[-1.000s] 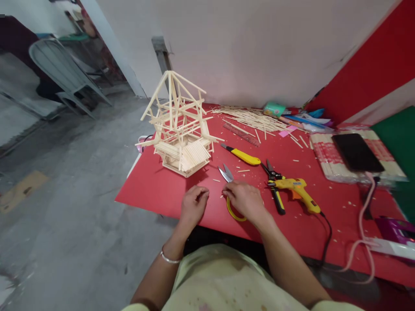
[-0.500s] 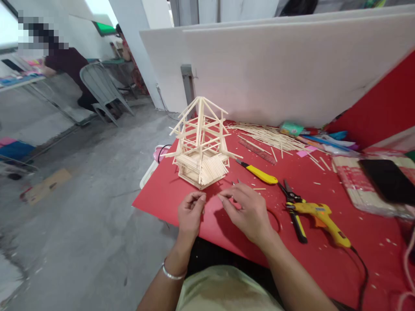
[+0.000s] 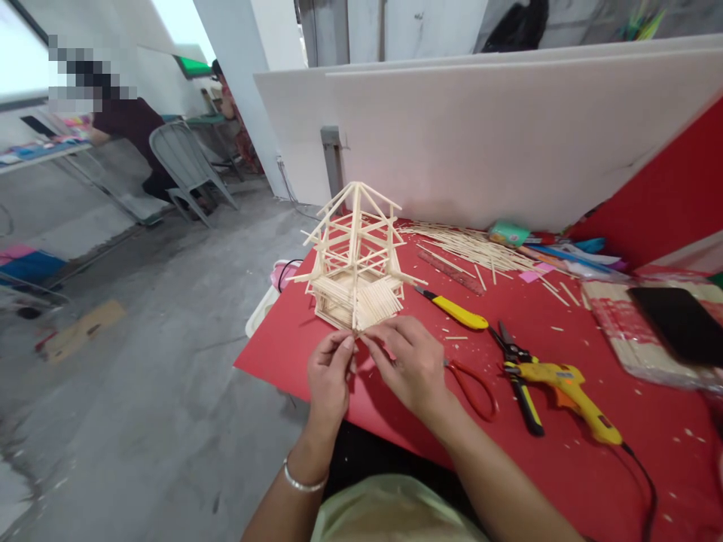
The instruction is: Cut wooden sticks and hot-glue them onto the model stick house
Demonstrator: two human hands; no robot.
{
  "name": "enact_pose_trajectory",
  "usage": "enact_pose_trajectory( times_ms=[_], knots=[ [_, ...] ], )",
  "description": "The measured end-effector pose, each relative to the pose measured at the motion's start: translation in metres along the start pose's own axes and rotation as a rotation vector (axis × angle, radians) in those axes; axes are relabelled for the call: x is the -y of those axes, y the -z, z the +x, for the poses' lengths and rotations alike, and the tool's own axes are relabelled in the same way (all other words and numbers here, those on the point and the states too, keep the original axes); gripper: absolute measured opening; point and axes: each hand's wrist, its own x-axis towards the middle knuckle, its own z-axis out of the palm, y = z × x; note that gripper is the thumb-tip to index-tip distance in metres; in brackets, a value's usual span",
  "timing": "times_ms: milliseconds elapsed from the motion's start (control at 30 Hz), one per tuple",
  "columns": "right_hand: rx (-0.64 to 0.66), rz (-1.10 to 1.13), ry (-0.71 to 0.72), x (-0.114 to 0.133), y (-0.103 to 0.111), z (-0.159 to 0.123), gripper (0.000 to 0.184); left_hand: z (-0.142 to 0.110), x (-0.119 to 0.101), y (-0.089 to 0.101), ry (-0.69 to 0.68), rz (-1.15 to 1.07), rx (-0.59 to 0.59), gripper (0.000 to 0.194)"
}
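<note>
A small tower-like model [image 3: 357,256] of pale wooden sticks stands on the red tabletop [image 3: 271,354], with slatted panels low on its near side. Just in front of its near corner, my left hand [image 3: 332,369] is closed in a pinch, thumb against fingers. My right hand [image 3: 410,361] is also pinched, its fingertips almost meeting those of the left. Whatever lies between the fingertips is too small to make out. Red-handled pliers [image 3: 474,388] lie beside my right hand, partly hidden by it.
To the right lie a yellow utility knife [image 3: 457,310], cutters [image 3: 523,391] and a yellow glue gun [image 3: 573,384] with a cord. Loose sticks [image 3: 468,245] are heaped behind. A black phone [image 3: 678,324] rests on packed sticks. A person [image 3: 127,124] sits far left near a chair [image 3: 184,154].
My right hand has moved left, bringing its fingertips up to those of my left hand near the model. More of the red-handled pliers now shows. The view has shifted slightly.
</note>
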Motion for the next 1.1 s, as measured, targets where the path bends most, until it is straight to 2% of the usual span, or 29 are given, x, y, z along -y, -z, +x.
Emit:
enact_pose_trajectory(
  times_ms=[233, 300, 400, 500, 800, 1100],
  knots=[
    [-0.073, -0.022, 0.06, -0.001, -0.006, 0.001, 0.02, 0.006, -0.009, -0.008, 0.033, -0.123, 0.038, 0.022],
    [-0.106, 0.032, 0.039, -0.001, -0.008, 0.001, 0.018, 0.007, -0.012, -0.011, 0.058, -0.135, 0.046, 0.022],
    [-0.083, 0.159, -0.032, 0.0, -0.009, -0.001, 0.013, 0.007, -0.018, -0.016, 0.094, -0.121, 0.043, 0.024],
    [-0.055, 0.231, -0.095, 0.001, -0.01, -0.004, 0.01, 0.005, -0.02, -0.02, 0.089, -0.102, 0.019, 0.027],
    [-0.073, 0.352, -0.164, -0.009, -0.009, -0.006, 0.014, 0.0, -0.015, -0.029, 0.007, 0.004, -0.097, 0.024],
    [-0.067, 0.485, -0.253, -0.013, -0.013, -0.017, 0.011, -0.007, -0.017, -0.042, 0.011, 0.04, -0.195, 0.028]
  ],
)
